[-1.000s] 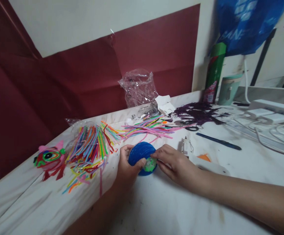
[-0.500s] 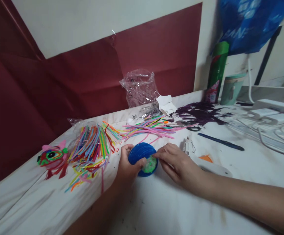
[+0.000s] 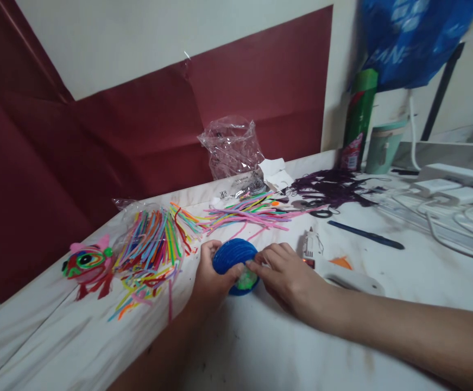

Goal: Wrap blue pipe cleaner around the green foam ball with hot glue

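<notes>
A round ball point(image 3: 235, 255), covered in rows of blue fuzzy strand with a pale green patch point(image 3: 246, 279) on its lower side, is held above the white table. My left hand point(image 3: 212, 274) grips its left side, thumb lying across the front. The fingers of my right hand point(image 3: 279, 271) are pinched together against the ball's right side, beside the patch; whatever lies between those fingertips is hidden. A glue gun point(image 3: 352, 278) rests on the table behind my right wrist, its nozzle end near a small white item with a cord.
Bundles of coloured pipe cleaners point(image 3: 150, 239) lie left and behind the ball, near a colourful pipe-cleaner figure point(image 3: 87, 266). Purple strands point(image 3: 329, 187), a dark blue stick point(image 3: 365, 235), a green cup point(image 3: 385, 147), a spray can point(image 3: 358, 119) and white cables point(image 3: 443, 217) occupy the right.
My right fingertips have shifted slightly left and down, closer to my left thumb on the ball. My left hand keeps its hold, and the view has moved a little.
</notes>
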`<action>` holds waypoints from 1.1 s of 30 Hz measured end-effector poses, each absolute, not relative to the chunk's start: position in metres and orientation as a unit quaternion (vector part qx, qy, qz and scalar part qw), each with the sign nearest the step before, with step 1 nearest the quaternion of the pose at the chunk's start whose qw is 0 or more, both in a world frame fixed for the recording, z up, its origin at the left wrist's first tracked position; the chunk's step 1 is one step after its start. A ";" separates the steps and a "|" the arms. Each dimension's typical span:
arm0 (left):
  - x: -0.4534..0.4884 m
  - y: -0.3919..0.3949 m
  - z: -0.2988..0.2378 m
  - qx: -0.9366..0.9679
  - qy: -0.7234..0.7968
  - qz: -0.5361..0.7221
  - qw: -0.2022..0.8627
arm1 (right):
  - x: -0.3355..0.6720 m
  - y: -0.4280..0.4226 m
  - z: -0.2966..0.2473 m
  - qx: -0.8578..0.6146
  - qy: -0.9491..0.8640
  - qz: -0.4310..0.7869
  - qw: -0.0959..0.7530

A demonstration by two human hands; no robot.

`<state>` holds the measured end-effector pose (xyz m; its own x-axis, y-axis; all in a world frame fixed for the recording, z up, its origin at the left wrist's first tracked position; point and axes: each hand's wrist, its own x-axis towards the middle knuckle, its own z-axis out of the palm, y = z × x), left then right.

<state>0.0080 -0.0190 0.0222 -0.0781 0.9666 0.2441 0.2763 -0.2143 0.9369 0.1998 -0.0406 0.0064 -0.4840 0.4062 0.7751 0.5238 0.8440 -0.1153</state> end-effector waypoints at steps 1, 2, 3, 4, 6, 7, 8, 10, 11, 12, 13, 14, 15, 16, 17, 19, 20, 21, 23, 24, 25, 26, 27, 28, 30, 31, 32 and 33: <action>0.008 -0.019 0.022 0.589 0.529 0.506 0.342 | 0.200 -0.041 0.007 -0.270 -0.854 -0.057 0.440; 0.007 -0.019 0.022 0.591 0.528 0.502 0.346 | 0.199 -0.041 0.007 -0.272 -0.849 -0.044 0.452; 0.007 -0.020 0.022 0.595 0.525 0.498 0.350 | 0.200 -0.041 0.008 -0.275 -0.842 -0.031 0.463; 0.006 -0.020 0.022 0.599 0.522 0.496 0.351 | 0.200 -0.042 0.009 -0.280 -0.834 -0.019 0.474; 0.005 -0.021 0.022 0.604 0.520 0.492 0.349 | 0.201 -0.043 0.011 -0.289 -0.824 -0.005 0.487; 0.005 -0.022 0.022 0.603 0.521 0.491 0.351 | 0.202 -0.043 0.012 -0.292 -0.822 -0.002 0.489; 0.004 -0.022 0.022 0.601 0.523 0.491 0.353 | 0.203 -0.043 0.012 -0.294 -0.822 -0.001 0.488; 0.003 -0.022 0.022 0.598 0.523 0.492 0.355 | 0.203 -0.043 0.012 -0.299 -0.822 0.000 0.484; 0.002 -0.021 0.022 0.599 0.523 0.491 0.355 | 0.204 -0.043 0.011 -0.302 -0.822 0.000 0.482; 0.002 -0.021 0.022 0.602 0.522 0.490 0.354 | 0.205 -0.042 0.011 -0.306 -0.822 0.001 0.481; 0.002 -0.020 0.022 0.604 0.522 0.487 0.354 | 0.205 -0.042 0.010 -0.310 -0.821 0.002 0.480; 0.001 -0.020 0.022 0.605 0.523 0.485 0.354 | 0.206 -0.041 0.010 -0.313 -0.820 0.003 0.479; 0.001 -0.020 0.022 0.604 0.525 0.484 0.355 | 0.207 -0.041 0.010 -0.317 -0.820 0.003 0.478; 0.001 -0.020 0.023 0.601 0.528 0.484 0.355 | 0.208 -0.040 0.010 -0.319 -0.820 0.002 0.476; 0.001 -0.020 0.024 0.597 0.530 0.485 0.356 | 0.209 -0.040 0.011 -0.322 -0.820 0.001 0.474; 0.001 -0.019 0.026 0.592 0.530 0.490 0.360 | 0.210 -0.039 0.012 -0.323 -0.822 -0.002 0.469; 0.001 -0.019 0.027 0.592 0.527 0.490 0.363 | 0.211 -0.040 0.013 -0.320 -0.825 -0.003 0.466; 0.001 -0.020 0.028 0.594 0.524 0.489 0.366 | 0.211 -0.040 0.013 -0.313 -0.830 -0.004 0.462; 0.002 -0.020 0.029 0.600 0.518 0.487 0.366 | 0.209 -0.042 0.013 -0.289 -0.844 -0.006 0.451; 0.002 -0.020 0.030 0.604 0.516 0.486 0.364 | 0.208 -0.043 0.013 -0.276 -0.853 -0.008 0.443; 0.002 -0.021 0.030 0.609 0.514 0.484 0.362 | 0.207 -0.044 0.012 -0.265 -0.862 -0.012 0.432; 0.003 -0.022 0.030 0.613 0.512 0.483 0.359 | 0.206 -0.045 0.010 -0.258 -0.869 -0.017 0.421; 0.003 -0.022 0.030 0.617 0.510 0.481 0.357 | 0.205 -0.046 0.009 -0.255 -0.874 -0.025 0.413; 0.004 -0.023 0.030 0.622 0.508 0.479 0.354 | 0.203 -0.046 0.007 -0.256 -0.876 -0.032 0.408; 0.004 -0.023 0.029 0.629 0.502 0.479 0.350 | 0.201 -0.046 0.004 -0.265 -0.875 -0.041 0.404; 0.004 -0.024 0.028 0.632 0.500 0.479 0.349 | 0.201 -0.046 0.003 -0.268 -0.873 -0.042 0.405; 0.003 -0.023 0.028 0.634 0.497 0.479 0.348 | 0.200 -0.046 0.003 -0.268 -0.872 -0.040 0.408; 0.003 -0.023 0.027 0.638 0.495 0.478 0.346 | 0.200 -0.046 0.003 -0.268 -0.871 -0.034 0.411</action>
<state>0.0028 -0.0232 0.0269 0.0524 0.9622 0.2674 0.3002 -0.2705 0.9147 0.2000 -0.0463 0.0028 -0.5183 0.4385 0.7343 0.4944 0.8542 -0.1612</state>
